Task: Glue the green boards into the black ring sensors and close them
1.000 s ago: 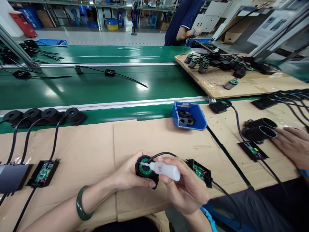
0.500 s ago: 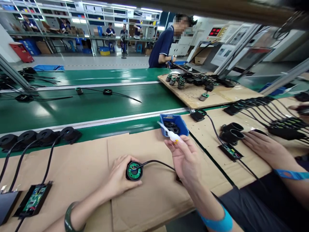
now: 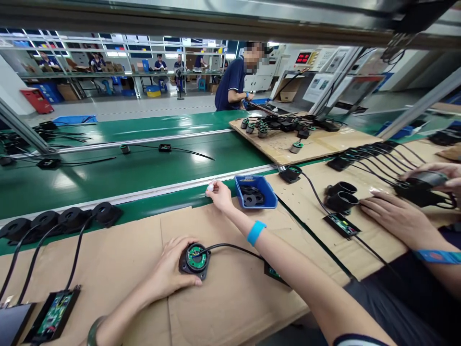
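Observation:
My left hand (image 3: 171,269) is closed around a black round housing (image 3: 186,273) with a square flange, resting on the cardboard. Inside its rim sits a round green circuit board (image 3: 197,257). A black cable (image 3: 230,245) runs from it to a black box with a circuit board (image 3: 272,272), partly hidden beneath my right forearm. Stretched forward, my right hand (image 3: 220,194) pinches a small white bottle (image 3: 209,189), mostly covered by the fingers, at the green strip beyond the cardboard. Just right of that hand stands a blue bin (image 3: 268,201) with flat black parts inside.
Several black housings (image 3: 73,220) line the left, cabled to an open box (image 3: 54,312). A co-worker's hands (image 3: 399,218) are at the right, near black cups (image 3: 344,202). A board (image 3: 281,151) of parts lies beyond. A metal beam (image 3: 201,33) crosses overhead.
My right hand has moved forward and left with the white bottle, from in front of the blue bin to its left side. My left hand still grips the housing, now tilted slightly differently.

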